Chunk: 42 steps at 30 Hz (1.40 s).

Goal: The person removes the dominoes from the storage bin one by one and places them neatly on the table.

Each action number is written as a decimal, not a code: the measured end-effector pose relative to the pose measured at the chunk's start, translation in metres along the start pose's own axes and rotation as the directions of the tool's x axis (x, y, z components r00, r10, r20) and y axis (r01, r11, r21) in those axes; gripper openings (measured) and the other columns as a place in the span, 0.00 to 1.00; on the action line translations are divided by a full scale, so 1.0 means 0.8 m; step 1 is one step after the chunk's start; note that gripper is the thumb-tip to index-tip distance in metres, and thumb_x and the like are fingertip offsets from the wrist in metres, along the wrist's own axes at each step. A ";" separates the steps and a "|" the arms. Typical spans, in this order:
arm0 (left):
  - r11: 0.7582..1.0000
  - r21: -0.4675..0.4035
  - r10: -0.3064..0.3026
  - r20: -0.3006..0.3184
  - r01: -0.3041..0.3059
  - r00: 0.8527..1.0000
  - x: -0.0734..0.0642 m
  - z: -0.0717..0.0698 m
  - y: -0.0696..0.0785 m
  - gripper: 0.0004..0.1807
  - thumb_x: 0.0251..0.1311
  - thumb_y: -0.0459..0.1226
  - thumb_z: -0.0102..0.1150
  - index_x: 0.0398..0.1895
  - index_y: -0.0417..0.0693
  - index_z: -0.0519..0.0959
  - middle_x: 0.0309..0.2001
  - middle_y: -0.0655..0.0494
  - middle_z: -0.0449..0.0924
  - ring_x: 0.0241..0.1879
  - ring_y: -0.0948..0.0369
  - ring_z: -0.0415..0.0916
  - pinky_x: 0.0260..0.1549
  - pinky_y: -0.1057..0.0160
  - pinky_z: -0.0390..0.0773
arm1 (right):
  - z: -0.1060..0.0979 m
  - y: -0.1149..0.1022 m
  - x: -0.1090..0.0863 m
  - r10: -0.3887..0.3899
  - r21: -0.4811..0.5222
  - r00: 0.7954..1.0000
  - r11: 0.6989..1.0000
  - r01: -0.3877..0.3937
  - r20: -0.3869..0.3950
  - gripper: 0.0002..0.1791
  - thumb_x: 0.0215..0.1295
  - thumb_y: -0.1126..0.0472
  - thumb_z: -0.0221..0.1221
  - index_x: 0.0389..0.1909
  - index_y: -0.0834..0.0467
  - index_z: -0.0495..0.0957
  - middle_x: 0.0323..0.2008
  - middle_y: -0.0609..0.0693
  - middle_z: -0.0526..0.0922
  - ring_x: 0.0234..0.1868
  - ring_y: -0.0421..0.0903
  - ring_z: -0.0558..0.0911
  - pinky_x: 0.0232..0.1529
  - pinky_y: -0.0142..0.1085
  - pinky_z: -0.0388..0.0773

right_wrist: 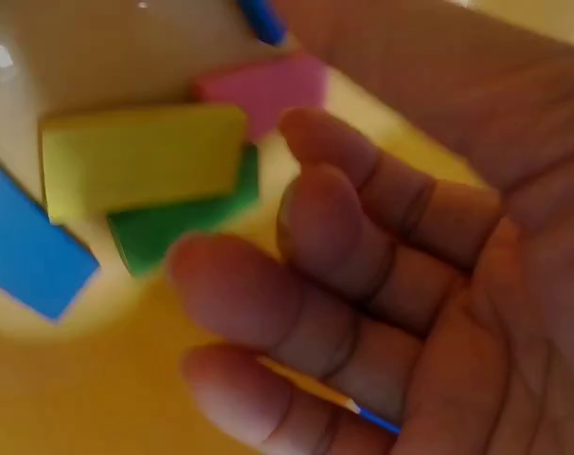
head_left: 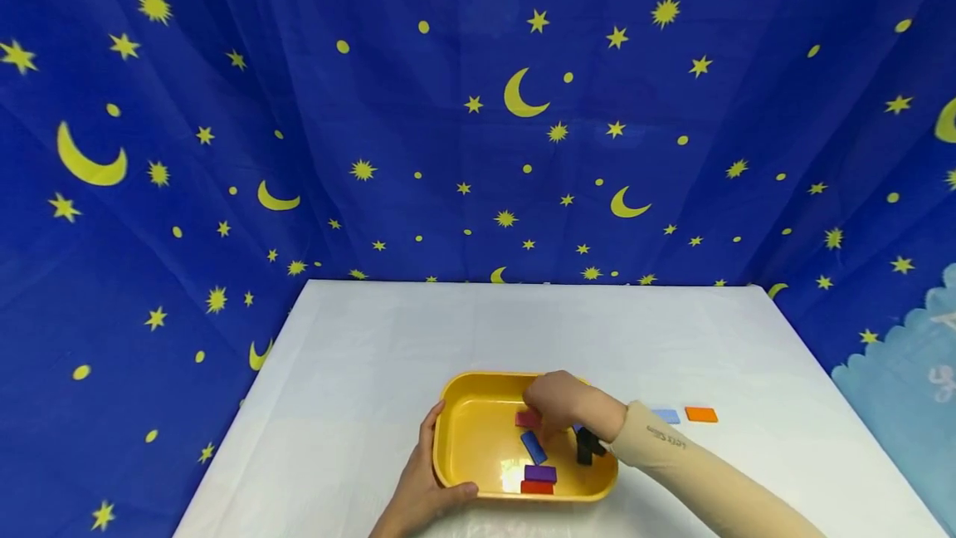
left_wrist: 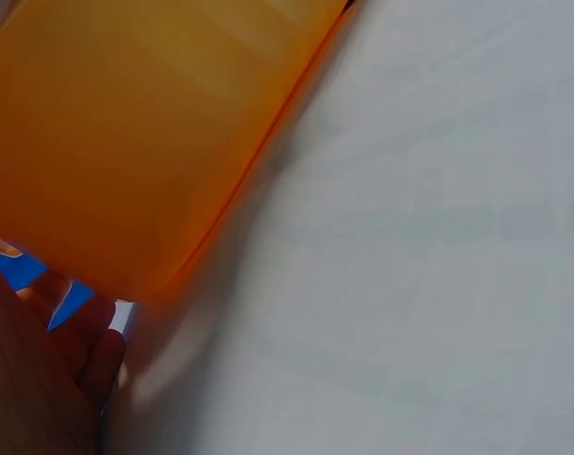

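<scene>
A yellow plastic tub point(head_left: 478, 442) stands near the front of the white table. My left hand point(head_left: 427, 478) grips its left end, thumb over the front rim and fingers along the side; in the left wrist view the tub's orange-looking wall point(left_wrist: 145, 152) fills the upper left. Inside the tub reaches my right hand point(head_left: 562, 403), with loosely bent fingers point(right_wrist: 240, 294) and nothing visible between them. Close to those fingertips lie a yellow block point(right_wrist: 145, 161), a green block point(right_wrist: 183, 223) and a pink block point(right_wrist: 278, 90). A blue block point(head_left: 534, 447), a purple block point(head_left: 540, 473) and a red block point(head_left: 537, 487) also lie inside.
Right of the tub, a light blue block point(head_left: 666, 416) and an orange block point(head_left: 701, 414) lie on the table point(head_left: 373, 339). A black wrist camera point(head_left: 587, 445) shows below the right wrist. Blue cloth point(head_left: 418, 123) with moons and stars hangs behind and at the sides.
</scene>
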<state>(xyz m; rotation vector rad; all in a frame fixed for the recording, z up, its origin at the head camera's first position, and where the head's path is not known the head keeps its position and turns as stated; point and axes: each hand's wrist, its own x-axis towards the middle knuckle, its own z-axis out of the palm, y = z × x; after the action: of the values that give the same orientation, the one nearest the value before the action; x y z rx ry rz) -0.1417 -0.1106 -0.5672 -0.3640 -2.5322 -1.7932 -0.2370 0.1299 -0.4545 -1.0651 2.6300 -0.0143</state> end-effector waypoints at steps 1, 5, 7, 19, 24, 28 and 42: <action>1.000 0.002 -0.005 0.002 0.005 1.000 0.000 0.000 0.000 0.63 0.38 0.46 0.76 0.74 0.67 0.42 0.64 0.45 0.63 0.54 0.53 0.69 0.46 0.54 0.70 | 0.003 -0.002 0.002 -0.001 -0.025 1.000 1.000 0.001 0.003 0.20 0.41 0.55 0.76 0.16 0.53 0.70 0.15 0.40 0.65 0.19 0.39 0.64 0.24 0.31 0.63; 1.000 0.013 -0.019 0.001 0.019 1.000 -0.002 -0.001 0.001 0.63 0.39 0.46 0.76 0.74 0.68 0.41 0.64 0.44 0.62 0.54 0.53 0.68 0.46 0.53 0.70 | 0.013 -0.005 0.007 -0.024 -0.099 1.000 0.995 0.023 -0.002 0.20 0.42 0.56 0.75 0.14 0.52 0.69 0.15 0.41 0.64 0.19 0.38 0.64 0.24 0.31 0.64; 1.000 0.022 -0.014 -0.002 0.014 1.000 -0.001 -0.002 0.002 0.63 0.38 0.46 0.76 0.74 0.68 0.41 0.64 0.44 0.62 0.54 0.53 0.68 0.46 0.53 0.70 | 0.015 -0.003 0.010 -0.033 -0.106 0.999 0.994 0.031 -0.014 0.20 0.41 0.55 0.75 0.15 0.52 0.70 0.15 0.40 0.64 0.19 0.38 0.64 0.23 0.31 0.64; 1.000 0.017 0.008 -0.015 -0.008 1.000 0.001 -0.002 0.004 0.64 0.36 0.46 0.77 0.74 0.65 0.43 0.64 0.47 0.63 0.56 0.54 0.67 0.51 0.53 0.68 | 0.031 0.001 0.027 -0.088 0.011 0.995 0.996 0.088 -0.043 0.20 0.46 0.46 0.72 0.16 0.49 0.71 0.15 0.38 0.64 0.19 0.37 0.63 0.23 0.30 0.60; 1.000 0.000 0.000 -0.009 0.000 1.000 0.001 -0.001 0.003 0.63 0.37 0.45 0.77 0.74 0.66 0.43 0.65 0.47 0.62 0.56 0.55 0.67 0.51 0.55 0.68 | 0.032 -0.002 0.029 -0.072 0.015 0.996 0.997 0.073 -0.061 0.21 0.46 0.47 0.72 0.14 0.49 0.68 0.14 0.37 0.62 0.18 0.37 0.63 0.22 0.31 0.59; 1.000 -0.001 -0.008 -0.008 0.008 1.000 0.001 -0.001 0.003 0.63 0.37 0.45 0.77 0.74 0.66 0.43 0.64 0.47 0.63 0.55 0.55 0.68 0.49 0.56 0.69 | 0.032 -0.003 0.031 -0.066 0.074 0.995 0.995 0.071 -0.069 0.22 0.49 0.46 0.70 0.16 0.49 0.66 0.14 0.39 0.61 0.18 0.37 0.62 0.22 0.31 0.57; 1.000 0.005 -0.015 0.000 0.015 1.000 0.000 0.001 0.002 0.62 0.40 0.45 0.76 0.74 0.66 0.43 0.64 0.44 0.63 0.54 0.54 0.69 0.46 0.55 0.71 | 0.043 0.002 0.049 -0.148 0.345 0.988 0.925 0.157 -0.052 0.15 0.55 0.49 0.68 0.23 0.51 0.73 0.18 0.37 0.67 0.20 0.34 0.65 0.25 0.27 0.61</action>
<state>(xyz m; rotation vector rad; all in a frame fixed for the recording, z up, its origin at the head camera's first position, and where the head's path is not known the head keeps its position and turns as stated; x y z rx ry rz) -0.1413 -0.1095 -0.5657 -0.3466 -2.5460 -1.7915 -0.2553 0.1080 -0.4988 -1.1407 2.4319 -0.5117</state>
